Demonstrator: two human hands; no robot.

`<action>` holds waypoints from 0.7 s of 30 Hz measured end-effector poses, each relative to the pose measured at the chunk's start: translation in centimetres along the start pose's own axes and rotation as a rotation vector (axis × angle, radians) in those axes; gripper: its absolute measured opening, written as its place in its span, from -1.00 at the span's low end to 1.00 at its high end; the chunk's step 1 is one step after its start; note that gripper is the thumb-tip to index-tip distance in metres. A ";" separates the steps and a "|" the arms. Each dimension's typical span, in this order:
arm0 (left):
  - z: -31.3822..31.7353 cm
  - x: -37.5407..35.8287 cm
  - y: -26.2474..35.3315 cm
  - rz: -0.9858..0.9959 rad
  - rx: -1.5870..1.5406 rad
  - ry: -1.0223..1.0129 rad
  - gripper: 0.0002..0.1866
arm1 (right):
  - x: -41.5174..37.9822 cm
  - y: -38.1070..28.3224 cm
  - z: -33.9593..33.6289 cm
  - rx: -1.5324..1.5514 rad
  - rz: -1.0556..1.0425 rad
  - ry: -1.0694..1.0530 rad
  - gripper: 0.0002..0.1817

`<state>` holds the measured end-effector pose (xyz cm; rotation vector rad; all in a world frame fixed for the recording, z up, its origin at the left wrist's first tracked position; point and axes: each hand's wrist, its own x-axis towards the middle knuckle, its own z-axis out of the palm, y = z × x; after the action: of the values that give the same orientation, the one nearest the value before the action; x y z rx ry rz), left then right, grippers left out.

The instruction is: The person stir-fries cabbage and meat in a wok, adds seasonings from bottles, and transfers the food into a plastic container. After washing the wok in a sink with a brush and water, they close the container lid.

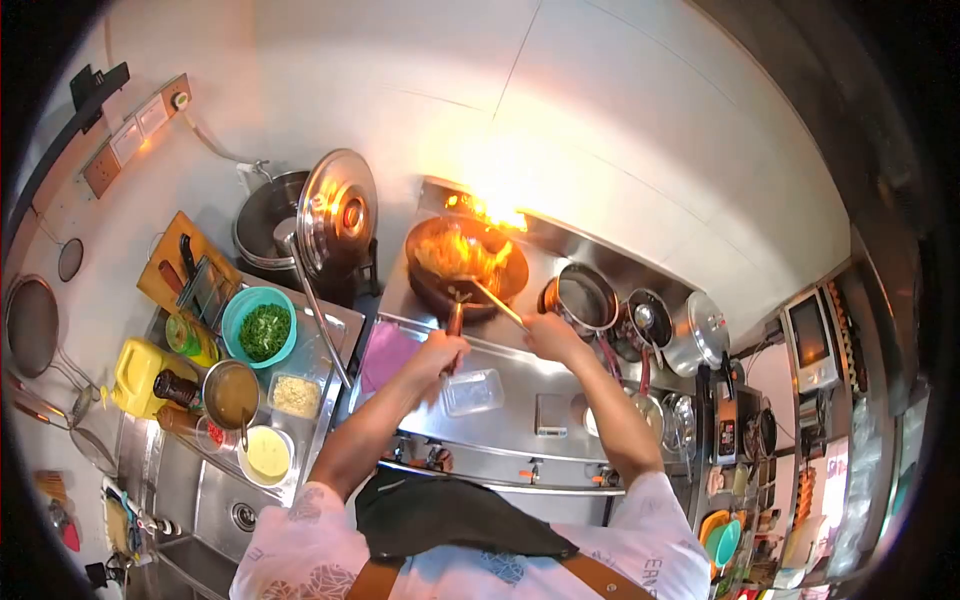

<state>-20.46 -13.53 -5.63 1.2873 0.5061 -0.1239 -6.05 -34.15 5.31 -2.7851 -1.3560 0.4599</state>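
A dark wok [430, 291] sits on the stove at the centre, with food in it lit orange and bright flames rising at its back edge. My left hand [440, 354] is closed around the wok's wooden handle [456, 319] on the near side. In my right hand [552, 338] is the end of a long-handled utensil [497, 300], whose head reaches into the wok; its shape is hidden among the food. Just below the wok, a clear plastic container [473, 392] lies on the steel counter near my left hand.
Right of the wok stand a saucepan [585, 297], a smaller pan and a lidded pot [703, 333]. Leftward are a large pot with an upright lid [338, 212], a turquoise bowl of chopped greens [264, 331], sauce containers and a sink [225, 505]. A small scale [551, 414] lies in front.
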 end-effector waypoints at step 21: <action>1.0 3.0 -1.3 -0.024 -0.137 0.019 -0.79 | -3.7 1.1 -1.5 0.121 0.095 0.056 -0.68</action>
<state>-17.97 -14.23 -7.89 1.1500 0.5372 -0.0958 -7.01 -37.51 7.56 -2.7501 -1.1490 0.4473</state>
